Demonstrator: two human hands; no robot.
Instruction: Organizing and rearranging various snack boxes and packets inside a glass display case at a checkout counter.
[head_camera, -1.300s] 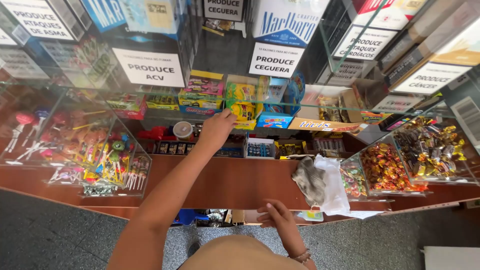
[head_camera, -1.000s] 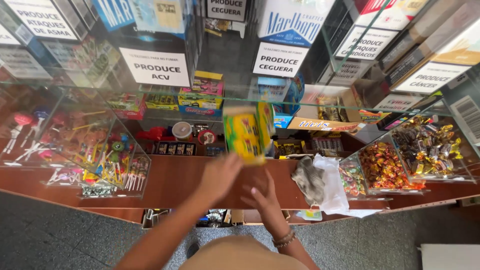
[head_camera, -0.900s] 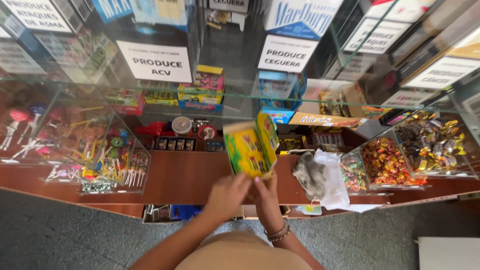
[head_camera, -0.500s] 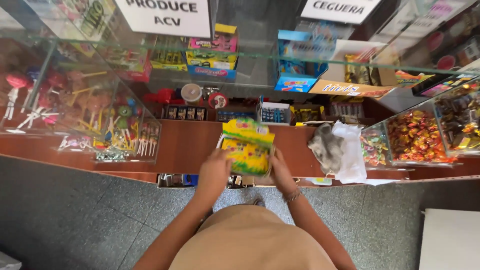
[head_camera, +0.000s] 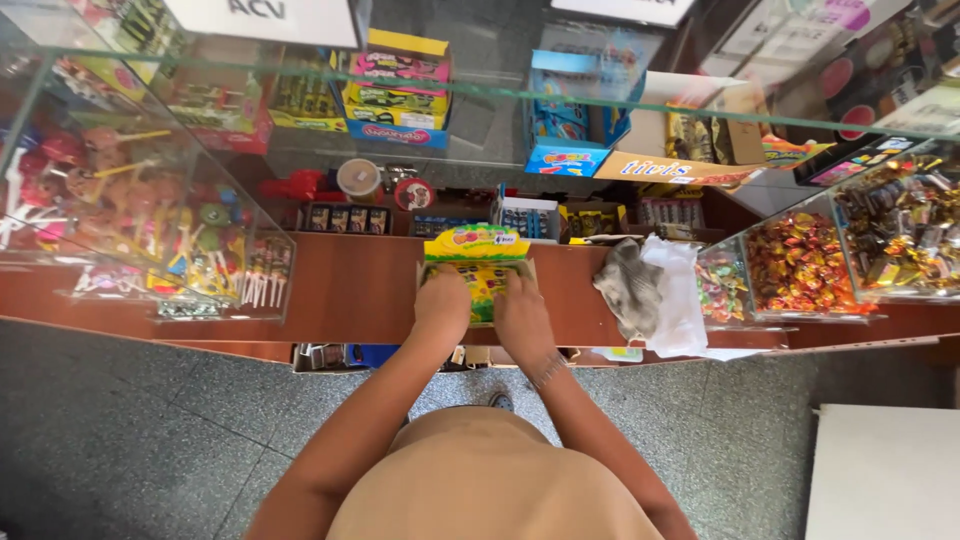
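Both hands (head_camera: 482, 310) now press flat on the candy box (head_camera: 476, 262), lowered onto the counter (head_camera: 350, 290).

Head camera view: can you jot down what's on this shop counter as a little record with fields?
Setting: wooden counter of a sweet shop
Left hand: on the yellow-green candy box, left side
Right hand: on the same box, right side
Box state: lying on the counter, lid flap up
Left of box: clear case of lollipops
Right of box: grey cloth, then bins of wrapped sweets
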